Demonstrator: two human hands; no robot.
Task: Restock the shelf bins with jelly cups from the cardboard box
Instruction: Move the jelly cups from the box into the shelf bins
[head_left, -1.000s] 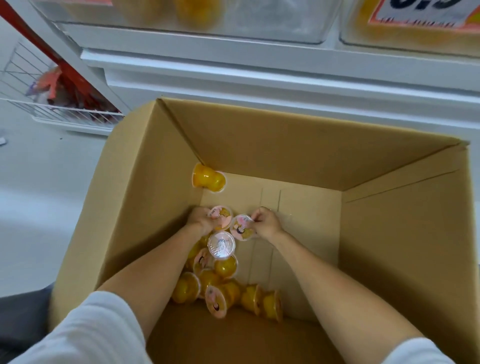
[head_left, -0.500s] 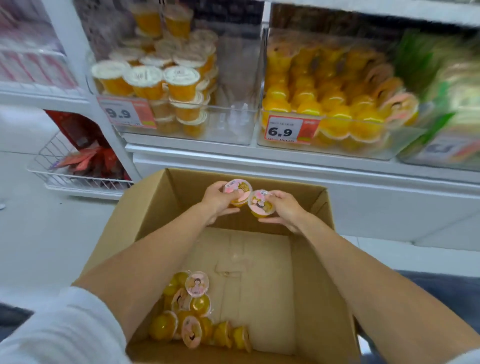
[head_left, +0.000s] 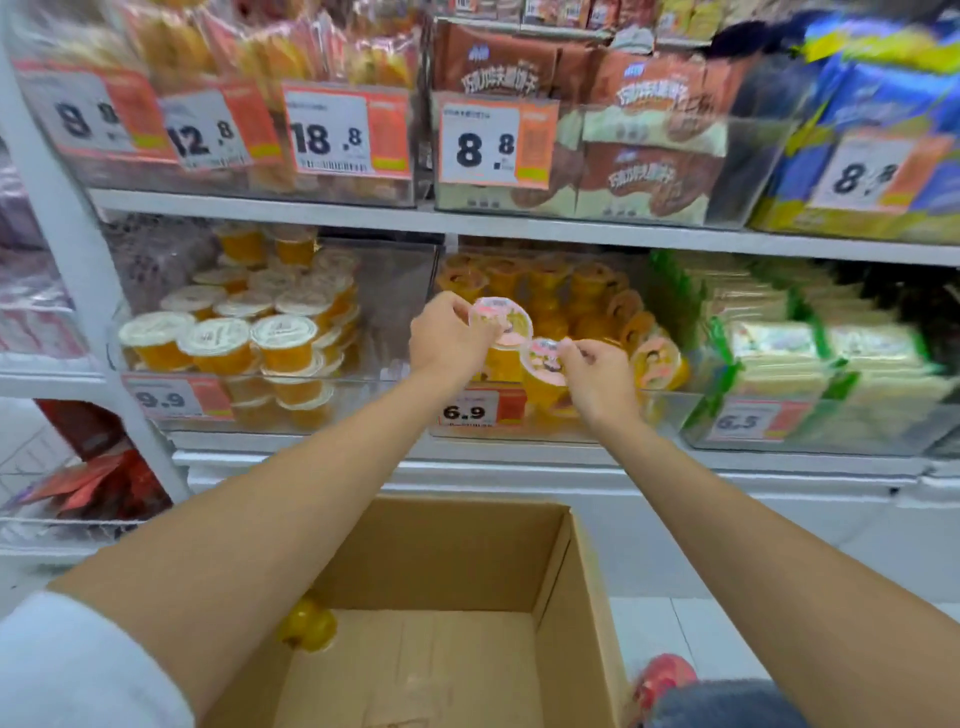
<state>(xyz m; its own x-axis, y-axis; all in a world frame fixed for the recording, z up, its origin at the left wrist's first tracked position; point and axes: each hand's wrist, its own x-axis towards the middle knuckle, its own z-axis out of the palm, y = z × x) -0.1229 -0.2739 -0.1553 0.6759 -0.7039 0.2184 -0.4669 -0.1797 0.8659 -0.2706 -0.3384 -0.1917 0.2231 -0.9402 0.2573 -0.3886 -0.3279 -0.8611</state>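
Note:
My left hand (head_left: 447, 335) grips a yellow jelly cup with a pink lid (head_left: 503, 325), held up at the front of the clear shelf bin (head_left: 670, 402) priced 6.9. My right hand (head_left: 597, 371) holds a second pink-lidded jelly cup (head_left: 543, 364) just below and to the right of the first. The bin holds several similar yellow cups. Below my arms stands the open cardboard box (head_left: 582, 582); one yellow jelly cup (head_left: 306, 626) shows by its left wall, the rest hidden under my left arm.
Left of the target bin, another clear bin (head_left: 374, 306) priced 9.9 holds white-lidded orange cups. A bin of green packets (head_left: 831, 364) sits to the right. Upper shelf bins carry snack bags. A wire basket (head_left: 67, 499) hangs low left. My red shoe (head_left: 665, 675) rests beside the box.
Both hands picked a jelly cup out of the box, lifted them clear and carried them up to the front of the 6.9 bin. My view tilted up from the box to the shelves.

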